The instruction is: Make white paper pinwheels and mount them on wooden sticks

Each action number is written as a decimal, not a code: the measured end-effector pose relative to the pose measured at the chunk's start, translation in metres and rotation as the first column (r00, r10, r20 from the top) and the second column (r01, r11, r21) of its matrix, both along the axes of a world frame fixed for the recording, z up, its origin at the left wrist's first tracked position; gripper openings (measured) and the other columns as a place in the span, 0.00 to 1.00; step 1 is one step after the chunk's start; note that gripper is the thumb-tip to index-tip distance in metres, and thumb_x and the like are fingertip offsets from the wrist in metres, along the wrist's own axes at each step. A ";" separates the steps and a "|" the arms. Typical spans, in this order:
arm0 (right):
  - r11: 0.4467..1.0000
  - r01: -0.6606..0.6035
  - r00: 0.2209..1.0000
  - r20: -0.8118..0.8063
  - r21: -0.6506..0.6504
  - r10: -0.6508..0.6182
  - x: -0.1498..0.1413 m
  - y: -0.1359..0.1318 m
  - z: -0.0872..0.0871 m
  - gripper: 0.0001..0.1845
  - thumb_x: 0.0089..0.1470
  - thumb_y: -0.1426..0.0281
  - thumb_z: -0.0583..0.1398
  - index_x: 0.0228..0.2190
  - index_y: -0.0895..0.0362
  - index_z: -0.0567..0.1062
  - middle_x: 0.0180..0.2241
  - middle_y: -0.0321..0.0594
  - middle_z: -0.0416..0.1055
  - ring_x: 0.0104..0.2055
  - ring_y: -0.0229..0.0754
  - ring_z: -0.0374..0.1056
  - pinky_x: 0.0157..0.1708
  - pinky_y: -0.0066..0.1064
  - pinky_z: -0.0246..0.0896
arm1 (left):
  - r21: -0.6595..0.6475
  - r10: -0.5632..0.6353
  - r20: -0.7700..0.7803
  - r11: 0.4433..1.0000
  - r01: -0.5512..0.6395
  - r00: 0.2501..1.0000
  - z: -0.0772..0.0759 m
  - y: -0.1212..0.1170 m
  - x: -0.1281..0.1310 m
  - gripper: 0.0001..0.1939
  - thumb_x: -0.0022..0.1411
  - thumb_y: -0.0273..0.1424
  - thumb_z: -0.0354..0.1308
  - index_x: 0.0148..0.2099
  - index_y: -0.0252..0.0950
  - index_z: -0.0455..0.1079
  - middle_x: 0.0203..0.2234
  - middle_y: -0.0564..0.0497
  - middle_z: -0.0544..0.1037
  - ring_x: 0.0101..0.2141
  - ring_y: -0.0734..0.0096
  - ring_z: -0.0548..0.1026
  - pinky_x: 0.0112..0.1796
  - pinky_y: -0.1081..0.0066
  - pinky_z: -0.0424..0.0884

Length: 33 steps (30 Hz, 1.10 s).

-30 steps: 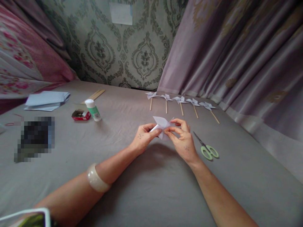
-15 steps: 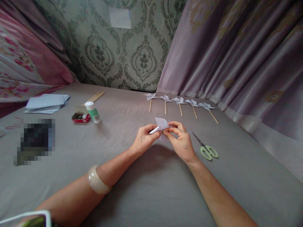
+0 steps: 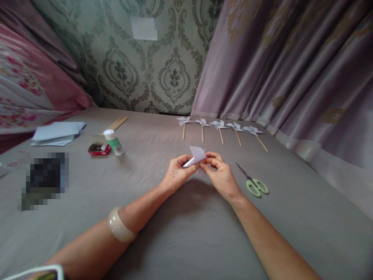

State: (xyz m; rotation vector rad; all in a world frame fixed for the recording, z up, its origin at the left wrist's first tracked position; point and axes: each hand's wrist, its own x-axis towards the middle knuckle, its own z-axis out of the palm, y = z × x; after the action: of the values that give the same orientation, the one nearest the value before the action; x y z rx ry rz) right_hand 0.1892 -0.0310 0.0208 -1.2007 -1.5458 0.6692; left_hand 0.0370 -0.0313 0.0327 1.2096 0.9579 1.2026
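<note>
A white paper pinwheel (image 3: 197,153) with curled blades is held above the grey cloth between my two hands. My left hand (image 3: 178,172) pinches its left side, thumb in front and fingers behind. On the other side, my right hand (image 3: 220,173) has thumb and fingertips closed at the paper's middle and right edge. Whether a pin is between those fingers is too small to tell. Green-handled scissors (image 3: 253,185) lie to the right of my right hand, blades apart from it.
Several finished pinwheels on sticks (image 3: 219,125) lie in a row at the back. At left are a glue bottle (image 3: 114,143), a small red box (image 3: 99,149) of small metal pieces, wooden sticks (image 3: 118,123), stacked paper (image 3: 57,133) and a blurred-out dark object (image 3: 45,179).
Both hands stay at the paper pinwheel, with only slight finger shifts. The view has tilted up a little, so the background sits slightly lower.
</note>
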 end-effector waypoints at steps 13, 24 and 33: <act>0.994 -0.005 0.997 -0.082 -0.106 -0.004 0.000 0.002 -0.002 0.16 0.44 0.56 0.64 0.27 0.56 0.78 0.44 0.43 0.69 0.46 0.45 0.66 0.45 0.38 0.59 | 0.005 0.010 -0.020 1.000 -0.009 1.000 -0.004 0.002 -0.001 0.13 0.44 0.35 0.65 0.32 0.32 0.74 0.22 0.54 0.73 0.24 0.76 0.66 0.29 0.75 0.60; 0.989 0.116 0.986 -0.110 -0.088 -0.126 -0.003 0.003 -0.005 0.29 0.40 0.57 0.67 0.43 0.55 0.69 0.47 0.46 0.70 0.48 0.46 0.66 0.43 0.39 0.62 | 0.012 0.013 -0.028 1.000 -0.013 1.000 -0.005 0.003 -0.002 0.15 0.44 0.37 0.65 0.33 0.32 0.74 0.23 0.53 0.74 0.26 0.74 0.69 0.31 0.74 0.63; 0.975 -0.057 0.921 -0.388 -0.214 -0.032 -0.009 0.002 -0.005 0.42 0.38 0.59 0.68 0.53 0.54 0.59 0.37 0.41 0.76 0.39 0.43 0.72 0.44 0.39 0.65 | -0.002 0.014 0.008 1.000 -0.014 1.000 -0.004 0.002 -0.002 0.15 0.44 0.37 0.67 0.34 0.32 0.76 0.26 0.52 0.77 0.28 0.73 0.71 0.34 0.73 0.65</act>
State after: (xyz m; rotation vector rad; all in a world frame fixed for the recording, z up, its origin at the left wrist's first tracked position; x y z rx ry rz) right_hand 0.1804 -0.0285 0.0161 -1.1351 -1.1659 1.0437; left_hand 0.0347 -0.0294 0.0292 1.1981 0.9627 1.2163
